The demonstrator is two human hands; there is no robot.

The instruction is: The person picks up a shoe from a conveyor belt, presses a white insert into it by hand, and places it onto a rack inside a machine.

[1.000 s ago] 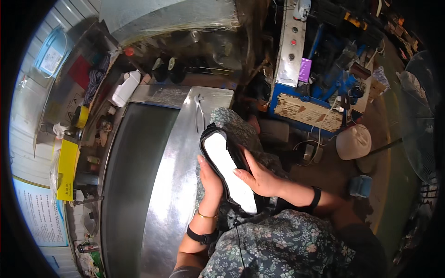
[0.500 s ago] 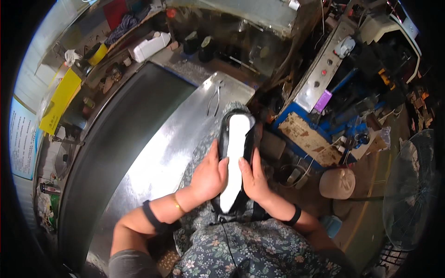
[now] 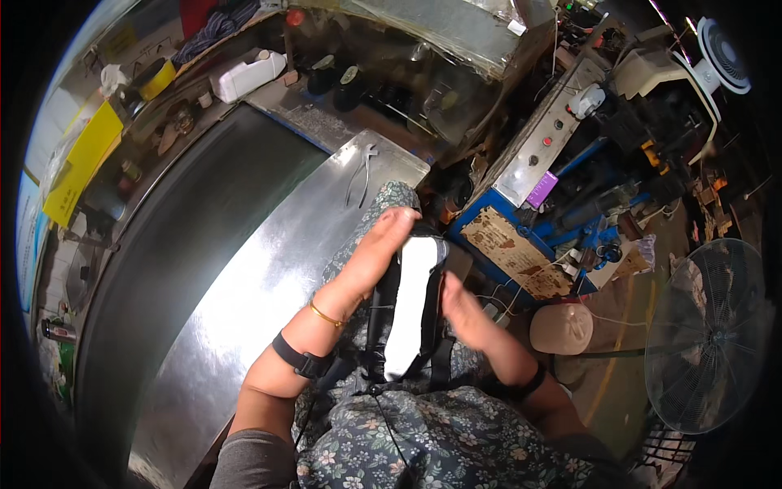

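Observation:
On my lap, over the floral apron (image 3: 358, 432), lies a dark, shoe-shaped piece (image 3: 432, 301) with its long white, sole-like face (image 3: 413, 301) turned up. My left hand (image 3: 383, 253) is at its far left end, fingers stretched out together and lying along the edge. Whether the palm presses on the piece is hidden. Just off the right side is my right hand (image 3: 472, 314), slightly blurred, its fingers extended and nothing in it. A pair of pliers (image 3: 359, 175) rests on the metal tabletop (image 3: 269, 285) beyond my left hand.
Left of the metal top runs a wide black belt (image 3: 187, 220). A white jug (image 3: 248, 77) stands at the far left. To the right are a blue-framed machine (image 3: 505, 253), a pale bucket (image 3: 562, 328) and a large floor fan (image 3: 709, 334).
My left hand has slid forward to the far end of the piece. My right hand has come off its side, moving right. The view has shifted a little.

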